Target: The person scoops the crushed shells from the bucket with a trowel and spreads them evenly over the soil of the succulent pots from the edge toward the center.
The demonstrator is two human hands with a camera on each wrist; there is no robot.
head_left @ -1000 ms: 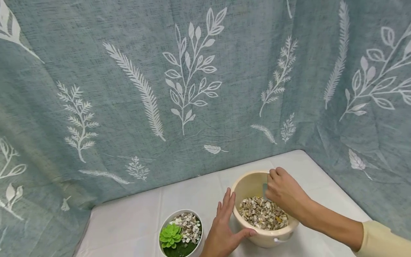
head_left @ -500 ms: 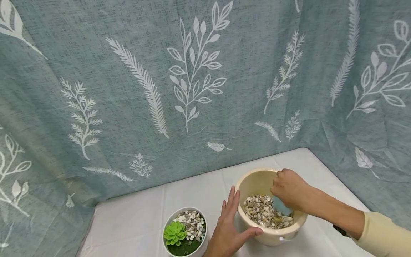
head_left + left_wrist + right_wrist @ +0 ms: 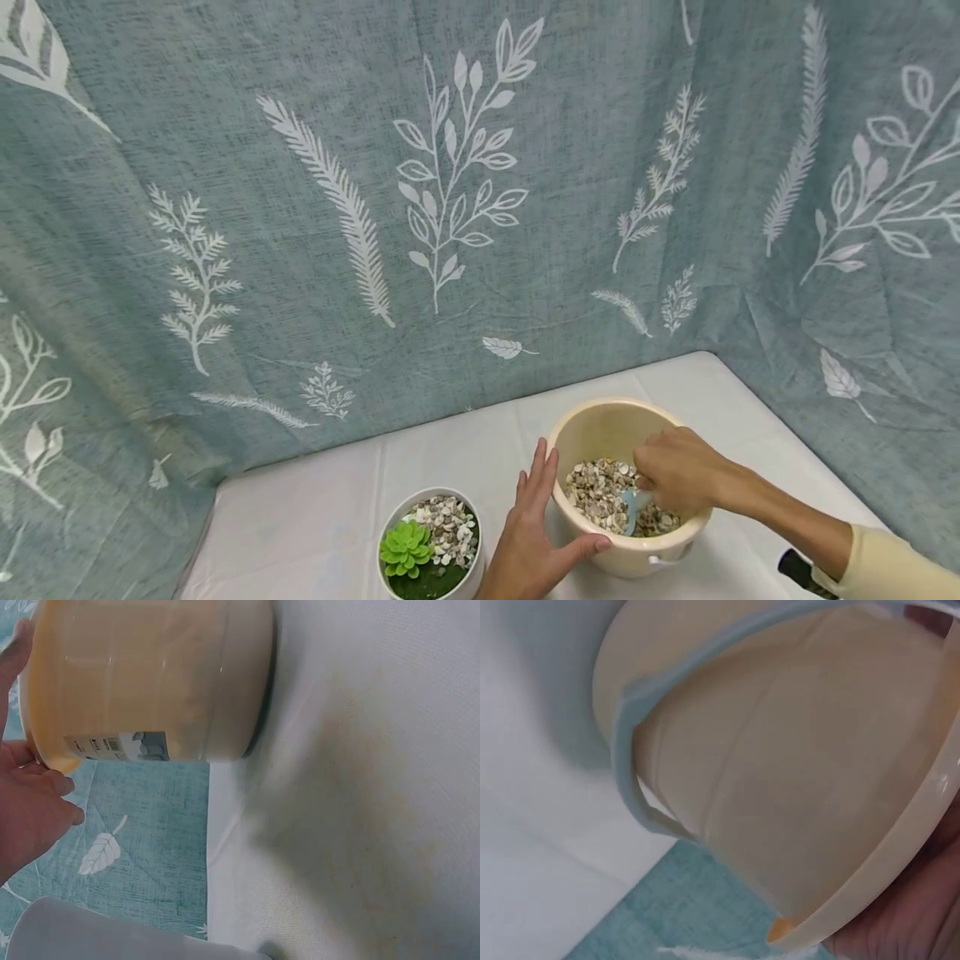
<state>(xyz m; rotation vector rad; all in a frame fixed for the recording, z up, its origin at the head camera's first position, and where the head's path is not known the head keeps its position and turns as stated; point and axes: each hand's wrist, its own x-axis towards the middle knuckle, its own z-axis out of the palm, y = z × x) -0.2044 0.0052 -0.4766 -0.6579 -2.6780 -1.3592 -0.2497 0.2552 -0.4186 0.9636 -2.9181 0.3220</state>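
Observation:
A cream bucket [image 3: 626, 557] stands upright on the white-covered table, partly filled with small pebbles [image 3: 600, 492] in mixed white, grey and brown. The left hand [image 3: 525, 542] rests against its near left side, fingers straight along the outside and thumb at the rim; the left wrist view also shows these fingers [image 3: 45, 784] at the rim. Inside the bucket, the right hand [image 3: 678, 471] grips a small light-blue shovel [image 3: 632, 510], its blade edge-on among the pebbles. In the right wrist view the rim hides much of the right hand [image 3: 907, 907], and the shovel is out of sight.
Left of the left hand sits a white pot [image 3: 382, 575] with a green succulent [image 3: 406, 548], pale pebbles and dark green ground cover. The bucket's pale handle [image 3: 626, 765] hangs down its outside. Blue-green leaf-patterned cloth [image 3: 315, 267] rises behind the table [image 3: 315, 517].
The right hand has moved lower into the bucket, and the shovel has turned from broadside to edge-on, shifting left among the pebbles. The left hand stays at the bucket.

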